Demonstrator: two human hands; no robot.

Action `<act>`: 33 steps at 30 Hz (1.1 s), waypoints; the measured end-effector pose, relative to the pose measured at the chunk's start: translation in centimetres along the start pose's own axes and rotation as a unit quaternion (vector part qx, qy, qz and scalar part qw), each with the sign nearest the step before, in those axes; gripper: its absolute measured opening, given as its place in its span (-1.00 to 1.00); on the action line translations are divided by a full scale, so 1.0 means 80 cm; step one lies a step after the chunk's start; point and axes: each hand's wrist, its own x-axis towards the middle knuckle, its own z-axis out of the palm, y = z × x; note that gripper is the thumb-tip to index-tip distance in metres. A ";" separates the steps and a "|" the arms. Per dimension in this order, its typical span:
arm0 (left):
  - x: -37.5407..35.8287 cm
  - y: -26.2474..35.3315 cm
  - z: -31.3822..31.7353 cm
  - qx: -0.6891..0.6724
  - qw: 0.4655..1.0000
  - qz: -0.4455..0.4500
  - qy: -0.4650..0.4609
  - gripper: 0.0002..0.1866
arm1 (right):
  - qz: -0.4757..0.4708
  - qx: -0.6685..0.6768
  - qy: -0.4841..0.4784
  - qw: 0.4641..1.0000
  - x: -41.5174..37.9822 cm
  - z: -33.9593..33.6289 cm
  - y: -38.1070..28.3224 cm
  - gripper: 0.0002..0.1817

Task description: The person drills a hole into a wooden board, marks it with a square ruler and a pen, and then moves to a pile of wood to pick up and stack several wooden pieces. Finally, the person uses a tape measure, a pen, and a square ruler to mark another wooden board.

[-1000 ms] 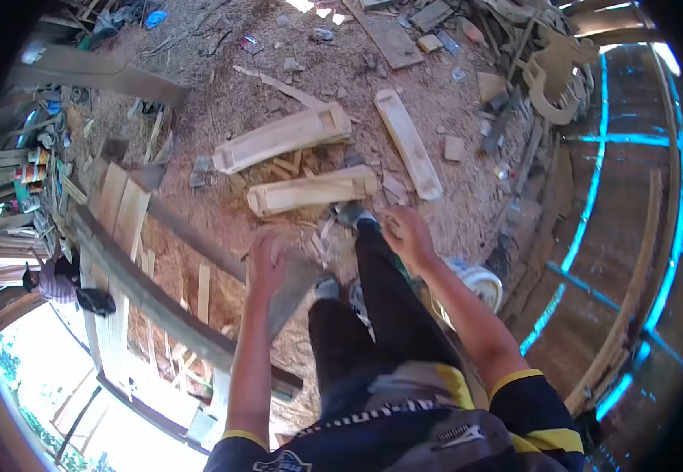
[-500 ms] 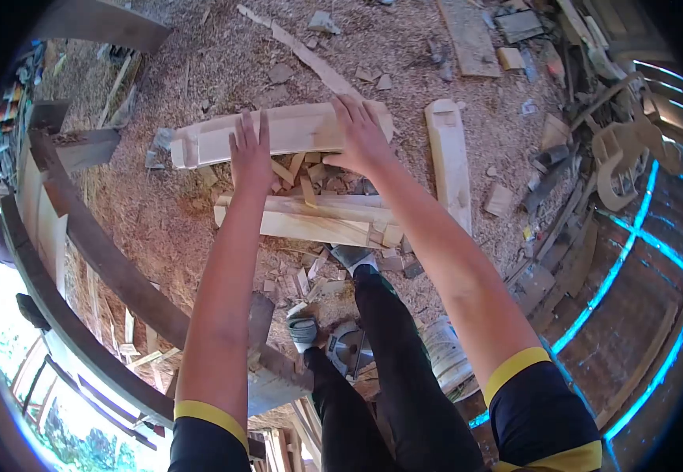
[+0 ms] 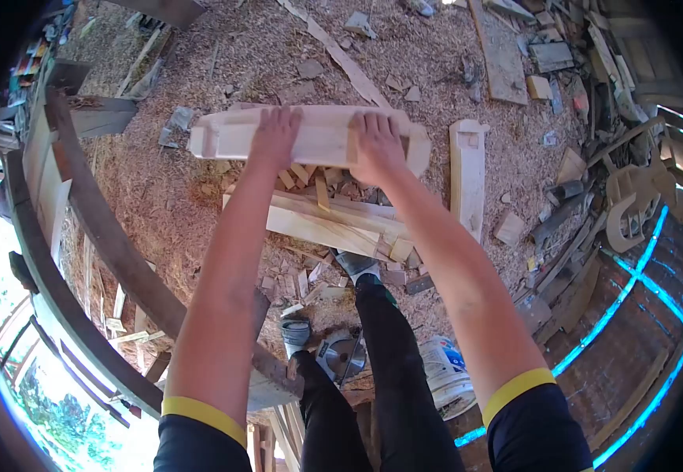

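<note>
A long pale wooden piece [image 3: 318, 135] with notched ends lies across the upper middle, slightly blurred. My left hand [image 3: 276, 140] holds it left of its centre, fingers over the far edge. Right of the centre, my right hand [image 3: 377, 147] grips the same piece, fingers bent over its top. Just below are wood offcuts and a second pale timber [image 3: 322, 228] lying on the ground. Another pale timber [image 3: 467, 179] points away from me at the right. The undersides of both hands are hidden.
Wood shavings cover the ground. A circular saw blade [image 3: 341, 356] lies near my feet, beside a white bucket [image 3: 446, 377]. Long curved timbers [image 3: 113, 228] stand at the left. Scrap wood and a curved cut-out piece [image 3: 626, 212] are at the right.
Both hands now grip the wooden piece, with fingers more bent than before. The piece has shifted and turned slightly relative to the timber below. The whole view has moved a little.
</note>
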 end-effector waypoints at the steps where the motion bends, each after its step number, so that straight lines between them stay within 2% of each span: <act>1: -0.030 0.009 -0.018 -0.026 0.999 0.031 0.002 0.17 | 0.003 0.021 0.027 0.999 -0.028 -0.016 -0.002 0.15; 2: -0.055 0.019 -0.031 -0.064 0.995 0.074 0.019 0.16 | 0.001 0.044 0.055 0.998 -0.061 -0.039 -0.005 0.15; 5: -0.138 0.049 -0.080 -0.133 0.974 0.167 0.076 0.12 | 0.051 0.098 0.000 0.994 -0.171 -0.142 -0.020 0.22; 7: -0.203 0.084 -0.126 -0.129 0.970 0.181 0.094 0.08 | 0.085 0.097 -0.018 0.991 -0.248 -0.225 -0.040 0.29; 9: -0.293 0.114 -0.170 -0.189 0.943 0.201 0.184 0.00 | 0.094 0.086 -0.026 0.992 -0.318 -0.314 -0.066 0.36; 11: -0.397 0.124 -0.263 -0.216 0.947 0.174 0.164 -0.03 | 0.065 0.068 -0.016 0.995 -0.375 -0.400 -0.086 0.38; 13: -0.484 0.131 -0.306 -0.264 0.937 0.141 0.181 -0.01 | 0.026 0.050 0.004 0.998 -0.398 -0.488 -0.118 0.37; 14: -0.535 0.133 -0.322 -0.265 0.936 0.126 0.194 -0.01 | 0.002 0.050 -0.016 0.999 -0.413 -0.535 -0.143 0.32; 17: -0.651 0.114 -0.361 -0.314 0.918 0.051 0.237 0.04 | -0.088 0.042 -0.032 0.995 -0.414 -0.612 -0.198 0.28; 19: -0.728 0.111 -0.365 -0.315 0.902 -0.029 0.294 0.07 | -0.167 0.036 -0.038 0.984 -0.406 -0.638 -0.236 0.32; 22: -0.833 0.096 -0.364 -0.322 0.888 -0.138 0.296 0.10 | -0.286 0.029 -0.078 0.955 -0.375 -0.659 -0.307 0.42; 23: -0.866 0.096 -0.357 -0.332 0.875 -0.188 0.298 0.10 | -0.332 0.024 -0.094 0.938 -0.365 -0.667 -0.336 0.42; 25: -0.920 0.107 -0.340 -0.330 0.833 -0.255 0.364 0.05 | -0.417 0.020 -0.084 0.905 -0.349 -0.681 -0.392 0.47; 28: -1.013 0.135 -0.326 -0.320 0.774 -0.371 0.401 0.06 | -0.515 -0.002 -0.105 0.850 -0.355 -0.683 -0.484 0.42; 33: -1.140 0.190 -0.290 -0.352 0.699 -0.506 0.363 0.19 | -0.633 -0.022 -0.164 0.756 -0.399 -0.693 -0.638 0.35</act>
